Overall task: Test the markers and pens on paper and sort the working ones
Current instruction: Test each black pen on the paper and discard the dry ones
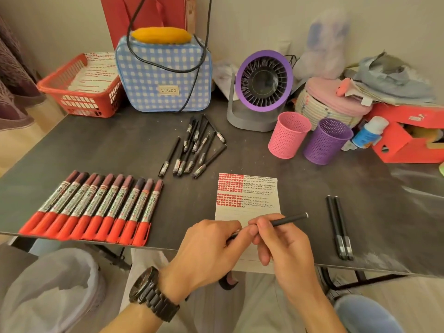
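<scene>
Partly hidden, the black pen (288, 219) sits pinched between right hand (284, 245) and left hand (211, 246), its near end covered.

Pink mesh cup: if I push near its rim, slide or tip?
Probably light: the pink mesh cup is perforated all over and looks empty. It tapers to a narrower base, so a rim push would likely tip it, maybe into the purple mesh cup close beside it.
</scene>
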